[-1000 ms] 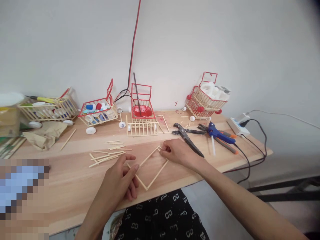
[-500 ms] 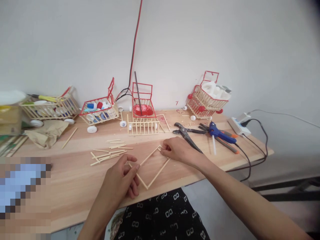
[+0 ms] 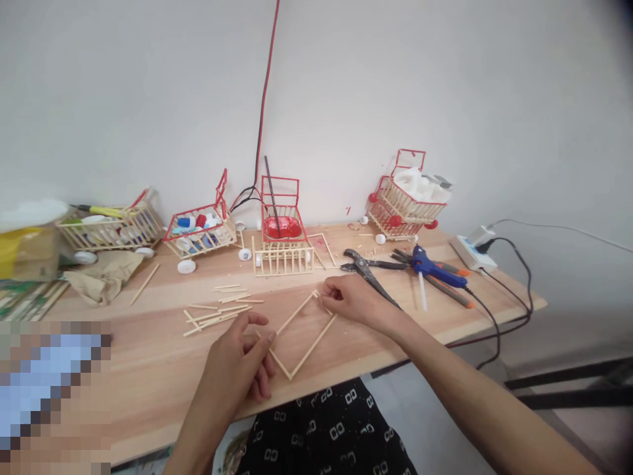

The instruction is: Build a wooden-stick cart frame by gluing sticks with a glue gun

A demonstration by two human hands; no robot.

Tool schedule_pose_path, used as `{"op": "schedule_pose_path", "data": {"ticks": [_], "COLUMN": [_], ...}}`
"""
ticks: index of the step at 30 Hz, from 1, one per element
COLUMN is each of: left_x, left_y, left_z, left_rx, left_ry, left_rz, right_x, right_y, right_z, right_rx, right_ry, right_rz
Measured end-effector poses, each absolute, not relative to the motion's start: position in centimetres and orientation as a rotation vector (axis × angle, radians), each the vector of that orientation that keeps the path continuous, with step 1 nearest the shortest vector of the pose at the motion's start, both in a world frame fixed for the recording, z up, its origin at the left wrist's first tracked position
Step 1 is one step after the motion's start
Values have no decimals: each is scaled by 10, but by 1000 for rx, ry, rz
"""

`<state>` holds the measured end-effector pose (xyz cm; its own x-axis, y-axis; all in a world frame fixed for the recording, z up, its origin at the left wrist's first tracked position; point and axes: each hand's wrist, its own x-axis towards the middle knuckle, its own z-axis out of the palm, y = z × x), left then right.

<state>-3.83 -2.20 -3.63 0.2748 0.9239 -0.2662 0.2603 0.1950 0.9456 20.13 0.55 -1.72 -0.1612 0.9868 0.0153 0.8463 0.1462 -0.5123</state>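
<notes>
A four-sided frame of thin wooden sticks (image 3: pixel 310 348) lies on the table in front of me, one corner pointing toward the near edge. My left hand (image 3: pixel 244 359) curls around its left corner, the thumb laid over the stick and the index finger arched above. At the far right corner, my right hand (image 3: pixel 350 300) pinches the frame; its fingertips partly cover the joint there. Several loose sticks (image 3: pixel 220 320) are scattered beyond my left hand. A large pair of dark pliers (image 3: pixel 368 269) lies just beyond my right hand.
Stick-built carts (image 3: pixel 198 247), some with red trim, stand along the wall. One holds a red paint tray (image 3: pixel 281 227). A blue glue gun (image 3: pixel 438 269) and a power strip (image 3: pixel 472 253) with trailing cords are at right. Crumpled brown paper (image 3: pixel 105 277) lies left.
The camera view has shifted slightly, so the scene sits a little lower. Both hands stay at the same corners of the frame, with hardly any movement.
</notes>
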Motion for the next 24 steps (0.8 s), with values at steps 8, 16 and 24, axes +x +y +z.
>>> {"op": "schedule_pose_path", "data": {"ticks": [8,16,24], "left_x": [-26,29,36], "left_y": [-24,-16,22], "left_z": [-29,-7,11], "left_rx": [1406,1481,1801], "left_ry": [1360,948,997], "left_rz": [1131,1023,997], "right_x": [192,177,313], "right_y": [-18,-39,-40], "right_z": [-19,-11,-2], "right_rx": [-1341,-1225,-1893], "right_ry": [-1633,-1508,-1623], "right_rz": [842,778,-155]}}
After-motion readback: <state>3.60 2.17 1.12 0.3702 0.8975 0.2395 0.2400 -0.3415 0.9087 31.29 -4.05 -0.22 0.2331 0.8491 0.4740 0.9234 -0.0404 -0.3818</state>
